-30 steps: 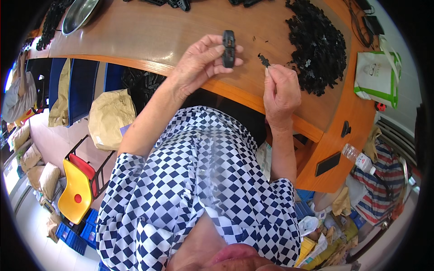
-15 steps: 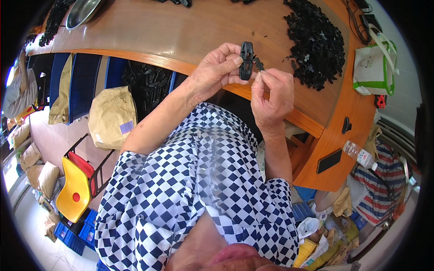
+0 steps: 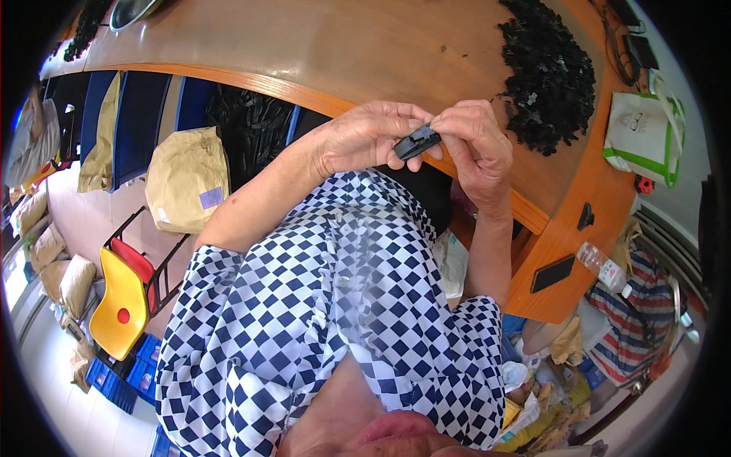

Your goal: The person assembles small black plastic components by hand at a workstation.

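My left hand (image 3: pixel 371 134) is closed around an oblong black plastic part (image 3: pixel 417 143), which lies tilted between thumb and fingers, its recessed face showing. My right hand (image 3: pixel 478 146) meets it at the upper right end. There the right thumb and fingertips are pinched together against the part. What they hold is hidden behind the fingers. Both hands are raised in front of my chequered shirt, near the front edge of the wooden table (image 3: pixel 304 57).
A large pile of small black pieces (image 3: pixel 544 84) covers the table's right part. A white-green bag (image 3: pixel 643 133), a phone (image 3: pixel 553 273) and a plastic bottle (image 3: pixel 603 268) are at the right. At the left are a paper sack (image 3: pixel 185 179), a yellow chair (image 3: pixel 119 305) and a metal bowl (image 3: pixel 131 11).
The black part has turned from upright to slanted and come lower, nearer my body. My right fingertips, which held a small black piece apart from it, now touch its end.
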Tool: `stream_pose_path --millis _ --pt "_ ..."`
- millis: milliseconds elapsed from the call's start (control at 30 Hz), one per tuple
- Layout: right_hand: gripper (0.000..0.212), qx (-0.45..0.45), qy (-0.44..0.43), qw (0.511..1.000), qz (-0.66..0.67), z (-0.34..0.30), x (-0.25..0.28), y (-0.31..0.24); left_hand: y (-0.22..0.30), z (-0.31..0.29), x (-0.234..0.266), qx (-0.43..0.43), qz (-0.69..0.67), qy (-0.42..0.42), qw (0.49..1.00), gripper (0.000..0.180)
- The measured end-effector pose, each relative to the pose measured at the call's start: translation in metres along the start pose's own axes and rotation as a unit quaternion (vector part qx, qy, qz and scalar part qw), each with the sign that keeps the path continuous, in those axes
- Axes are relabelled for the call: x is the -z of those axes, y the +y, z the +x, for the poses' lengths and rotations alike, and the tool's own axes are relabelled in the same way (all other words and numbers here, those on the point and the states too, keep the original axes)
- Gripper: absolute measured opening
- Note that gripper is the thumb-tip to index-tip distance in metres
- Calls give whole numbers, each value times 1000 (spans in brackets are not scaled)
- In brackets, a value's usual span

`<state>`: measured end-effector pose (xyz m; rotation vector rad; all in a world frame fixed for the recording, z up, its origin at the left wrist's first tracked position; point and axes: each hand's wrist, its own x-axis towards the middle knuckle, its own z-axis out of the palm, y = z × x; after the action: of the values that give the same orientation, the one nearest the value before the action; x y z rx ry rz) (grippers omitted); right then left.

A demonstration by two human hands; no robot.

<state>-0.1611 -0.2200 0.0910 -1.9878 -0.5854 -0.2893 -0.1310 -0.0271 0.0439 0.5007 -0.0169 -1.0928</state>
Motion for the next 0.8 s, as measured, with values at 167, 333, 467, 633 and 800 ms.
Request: stream_pose_path --millis 167,333,467,633,800 --pt "12 -27 -27 998 45 -2 -4 7 -3 -3 7 27 3 -22 999 34" --pt "11 -57 -28 996 66 -6 -4 12 2 -6 1 29 -10 -30 999 40" --pt "12 -64 -37 995 71 -6 -4 14 4 -6 5 23 49 -33 998 41" --pt "16 -99 6 994 48 -11 -12 17 5 -4 0 -22 164 38 986 39" --pt "44 -278 158 897 306 -21 -40 10 0 2 -5 -112 256 108 954 44"
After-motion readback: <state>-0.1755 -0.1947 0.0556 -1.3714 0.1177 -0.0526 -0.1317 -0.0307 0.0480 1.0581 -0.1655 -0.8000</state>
